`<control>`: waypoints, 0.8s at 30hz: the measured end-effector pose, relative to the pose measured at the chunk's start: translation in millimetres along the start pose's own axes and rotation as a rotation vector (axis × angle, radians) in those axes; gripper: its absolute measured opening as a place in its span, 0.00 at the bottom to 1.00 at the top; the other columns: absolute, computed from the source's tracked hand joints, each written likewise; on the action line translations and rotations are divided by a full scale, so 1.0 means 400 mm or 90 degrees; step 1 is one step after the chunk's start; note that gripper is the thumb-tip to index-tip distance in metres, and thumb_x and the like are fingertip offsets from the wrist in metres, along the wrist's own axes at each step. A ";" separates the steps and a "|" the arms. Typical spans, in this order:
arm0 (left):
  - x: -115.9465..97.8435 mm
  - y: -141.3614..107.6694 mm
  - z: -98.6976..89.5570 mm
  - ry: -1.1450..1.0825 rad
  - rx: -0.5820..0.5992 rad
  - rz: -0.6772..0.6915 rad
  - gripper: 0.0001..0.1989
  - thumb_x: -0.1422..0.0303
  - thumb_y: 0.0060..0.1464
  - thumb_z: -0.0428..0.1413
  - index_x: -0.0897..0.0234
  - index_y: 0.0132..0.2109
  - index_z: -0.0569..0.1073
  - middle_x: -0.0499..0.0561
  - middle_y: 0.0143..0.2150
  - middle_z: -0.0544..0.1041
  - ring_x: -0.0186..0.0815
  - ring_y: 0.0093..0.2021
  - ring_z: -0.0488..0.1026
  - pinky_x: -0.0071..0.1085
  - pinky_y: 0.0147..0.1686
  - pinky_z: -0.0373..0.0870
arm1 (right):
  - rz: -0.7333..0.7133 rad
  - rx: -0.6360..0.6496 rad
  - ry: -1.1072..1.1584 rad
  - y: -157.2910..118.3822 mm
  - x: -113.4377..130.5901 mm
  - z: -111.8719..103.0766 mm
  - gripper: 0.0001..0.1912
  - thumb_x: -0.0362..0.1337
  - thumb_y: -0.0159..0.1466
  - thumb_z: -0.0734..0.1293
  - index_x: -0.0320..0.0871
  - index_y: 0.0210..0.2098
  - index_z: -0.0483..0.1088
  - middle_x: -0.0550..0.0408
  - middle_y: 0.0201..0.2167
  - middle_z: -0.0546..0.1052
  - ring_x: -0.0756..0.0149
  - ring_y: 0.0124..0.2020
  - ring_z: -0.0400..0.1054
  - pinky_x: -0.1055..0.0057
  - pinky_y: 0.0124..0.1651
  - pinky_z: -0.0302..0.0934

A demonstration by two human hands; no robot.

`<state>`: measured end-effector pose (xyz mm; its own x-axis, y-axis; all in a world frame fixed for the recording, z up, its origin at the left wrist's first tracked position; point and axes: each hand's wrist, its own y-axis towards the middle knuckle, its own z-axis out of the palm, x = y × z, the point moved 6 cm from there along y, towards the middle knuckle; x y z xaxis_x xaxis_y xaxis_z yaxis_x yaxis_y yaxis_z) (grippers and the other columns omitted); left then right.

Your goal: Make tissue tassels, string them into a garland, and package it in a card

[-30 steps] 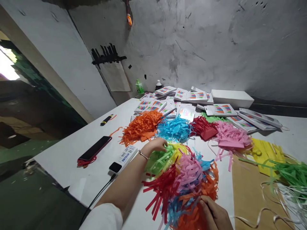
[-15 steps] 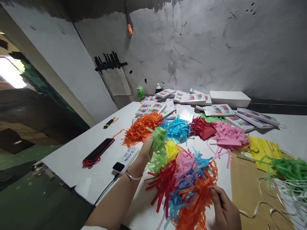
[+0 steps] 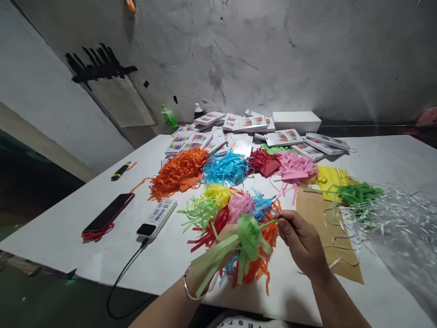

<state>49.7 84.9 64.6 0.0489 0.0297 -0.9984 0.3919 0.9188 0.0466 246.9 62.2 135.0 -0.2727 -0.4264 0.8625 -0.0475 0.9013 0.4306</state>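
Note:
A light green paper tassel (image 3: 248,234) hangs over my left hand (image 3: 229,232), which is closed on it; the tassel hides most of those fingers. The tassel's narrow twisted end points right, to the fingertips of my right hand (image 3: 302,243). That hand is closed in a pinch, with what looks like a thin string at its fingertips. Beneath and behind the hands lies a bunch of tassels: pale green and yellow (image 3: 216,196), red (image 3: 221,218), pink (image 3: 241,205), blue (image 3: 262,205) and orange (image 3: 257,269).
Piles of tassels stand behind: orange (image 3: 180,171), blue (image 3: 227,167), red (image 3: 264,161), pink (image 3: 297,165). Yellow paper (image 3: 331,182), green tassels (image 3: 358,193), brown card (image 3: 348,255) and white strings (image 3: 403,214) lie right. At left are a phone (image 3: 109,212), white device (image 3: 159,216) and cutter (image 3: 120,171). Printed packs (image 3: 246,123) sit at the back.
My left hand has drawn the light green tassel from the far left of the bunch toward me and right, up to my right hand. The view has swung right.

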 end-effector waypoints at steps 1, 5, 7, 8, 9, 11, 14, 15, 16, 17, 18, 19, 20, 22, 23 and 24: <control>-0.007 0.003 0.001 0.022 0.029 -0.006 0.18 0.52 0.56 0.59 0.66 0.36 0.77 0.51 0.36 0.78 0.36 0.33 0.73 0.34 0.33 0.74 | -0.012 0.006 -0.015 -0.003 0.003 -0.003 0.11 0.41 0.72 0.60 0.45 0.42 0.72 0.60 0.23 0.69 0.72 0.20 0.61 0.75 0.24 0.58; -0.102 0.010 -0.091 0.287 -0.122 0.048 0.16 0.55 0.58 0.57 0.61 0.46 0.77 0.56 0.46 0.78 0.43 0.45 0.74 0.40 0.45 0.73 | -0.120 -0.022 -0.120 -0.023 0.026 -0.021 0.06 0.34 0.70 0.61 0.46 0.43 0.70 0.58 0.30 0.75 0.72 0.25 0.68 0.76 0.29 0.62; -0.169 -0.001 -0.119 0.383 -0.225 0.111 0.16 0.56 0.62 0.52 0.60 0.49 0.76 0.58 0.53 0.75 0.45 0.53 0.71 0.43 0.54 0.69 | -0.175 0.001 -0.155 -0.031 0.038 -0.015 0.08 0.31 0.70 0.61 0.46 0.45 0.69 0.56 0.34 0.78 0.70 0.30 0.73 0.76 0.33 0.65; -0.189 -0.003 -0.106 0.394 -0.202 0.129 0.17 0.57 0.64 0.50 0.60 0.51 0.76 0.58 0.54 0.75 0.45 0.56 0.70 0.44 0.58 0.66 | -0.196 0.021 -0.160 -0.034 0.043 -0.008 0.09 0.30 0.69 0.61 0.46 0.45 0.69 0.55 0.35 0.78 0.70 0.32 0.74 0.76 0.34 0.66; -0.198 -0.003 -0.073 0.384 -0.125 0.134 0.17 0.58 0.65 0.50 0.59 0.52 0.76 0.57 0.55 0.75 0.44 0.57 0.69 0.43 0.60 0.64 | -0.212 0.039 -0.158 -0.036 0.047 -0.001 0.09 0.29 0.69 0.60 0.46 0.46 0.69 0.55 0.35 0.79 0.70 0.32 0.74 0.77 0.35 0.66; -0.187 -0.010 0.019 0.311 0.074 0.103 0.16 0.59 0.65 0.50 0.60 0.51 0.77 0.56 0.49 0.78 0.42 0.52 0.73 0.39 0.55 0.68 | -0.229 0.053 -0.151 -0.043 0.053 0.010 0.09 0.30 0.69 0.61 0.46 0.46 0.69 0.55 0.35 0.79 0.69 0.33 0.75 0.76 0.36 0.67; -0.139 -0.018 0.110 0.161 0.130 0.009 0.14 0.59 0.62 0.54 0.64 0.43 0.79 0.53 0.38 0.80 0.37 0.38 0.75 0.31 0.41 0.71 | -0.148 -0.017 -0.164 -0.062 0.036 0.003 0.10 0.33 0.69 0.62 0.46 0.49 0.70 0.57 0.32 0.79 0.69 0.30 0.75 0.77 0.33 0.68; -0.120 -0.018 0.119 0.117 0.092 -0.018 0.15 0.58 0.61 0.56 0.65 0.41 0.79 0.52 0.36 0.79 0.36 0.36 0.74 0.29 0.38 0.71 | -0.102 -0.047 -0.168 -0.073 0.026 -0.002 0.11 0.34 0.69 0.62 0.46 0.50 0.70 0.58 0.30 0.79 0.69 0.28 0.75 0.77 0.31 0.67; -0.100 -0.018 0.121 0.081 0.048 -0.037 0.15 0.57 0.59 0.58 0.66 0.39 0.79 0.52 0.35 0.79 0.36 0.35 0.74 0.29 0.36 0.70 | -0.061 -0.067 -0.168 -0.086 0.016 -0.004 0.11 0.35 0.69 0.63 0.46 0.50 0.70 0.60 0.27 0.78 0.70 0.25 0.74 0.77 0.29 0.66; -0.082 -0.018 0.121 0.053 0.016 -0.049 0.16 0.56 0.58 0.59 0.66 0.38 0.79 0.52 0.35 0.78 0.36 0.35 0.73 0.28 0.36 0.70 | -0.033 -0.074 -0.165 -0.100 0.009 -0.002 0.10 0.37 0.69 0.63 0.46 0.49 0.71 0.61 0.25 0.77 0.70 0.23 0.73 0.77 0.27 0.65; -0.067 -0.019 0.119 0.031 -0.004 -0.055 0.17 0.55 0.56 0.60 0.66 0.38 0.79 0.51 0.34 0.78 0.36 0.35 0.73 0.28 0.35 0.69 | -0.022 -0.070 -0.161 -0.112 0.005 0.004 0.09 0.37 0.69 0.64 0.46 0.47 0.71 0.61 0.25 0.77 0.70 0.23 0.72 0.76 0.27 0.65; -0.054 -0.019 0.116 0.013 -0.018 -0.056 0.17 0.54 0.56 0.61 0.66 0.38 0.79 0.52 0.34 0.78 0.36 0.35 0.73 0.28 0.35 0.69 | -0.022 -0.062 -0.158 -0.122 0.005 0.012 0.07 0.38 0.69 0.64 0.45 0.44 0.72 0.60 0.25 0.77 0.69 0.23 0.72 0.76 0.27 0.65; -0.044 -0.020 0.113 0.001 -0.026 -0.052 0.18 0.54 0.55 0.61 0.66 0.39 0.79 0.52 0.35 0.78 0.36 0.36 0.72 0.28 0.36 0.69 | -0.027 -0.054 -0.156 -0.130 0.006 0.020 0.06 0.37 0.69 0.64 0.45 0.41 0.73 0.59 0.25 0.77 0.70 0.23 0.72 0.76 0.28 0.64; -0.032 -0.019 0.112 -0.011 -0.022 -0.044 0.18 0.54 0.56 0.61 0.66 0.40 0.79 0.52 0.36 0.78 0.36 0.37 0.73 0.29 0.37 0.69 | -0.032 -0.040 -0.154 -0.137 0.009 0.034 0.06 0.36 0.69 0.63 0.44 0.38 0.72 0.60 0.24 0.76 0.71 0.22 0.71 0.77 0.27 0.63; -0.029 -0.019 0.113 -0.011 -0.018 -0.039 0.17 0.54 0.56 0.61 0.66 0.40 0.79 0.52 0.37 0.78 0.37 0.37 0.73 0.29 0.37 0.70 | -0.032 -0.037 -0.155 -0.137 0.010 0.038 0.06 0.36 0.69 0.63 0.44 0.37 0.72 0.60 0.24 0.75 0.72 0.21 0.70 0.78 0.26 0.62; -0.029 -0.018 0.114 -0.001 -0.017 -0.031 0.17 0.55 0.57 0.60 0.66 0.41 0.79 0.53 0.37 0.78 0.37 0.38 0.73 0.30 0.38 0.70 | -0.031 -0.035 -0.159 -0.135 0.010 0.039 0.06 0.35 0.69 0.63 0.44 0.37 0.72 0.61 0.23 0.75 0.73 0.20 0.69 0.78 0.26 0.61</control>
<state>88.3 60.0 77.4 0.0322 -0.0166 -0.9993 0.3699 0.9291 -0.0035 233.2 12.9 111.1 -0.5000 -0.4316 0.7508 -0.0159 0.8714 0.4904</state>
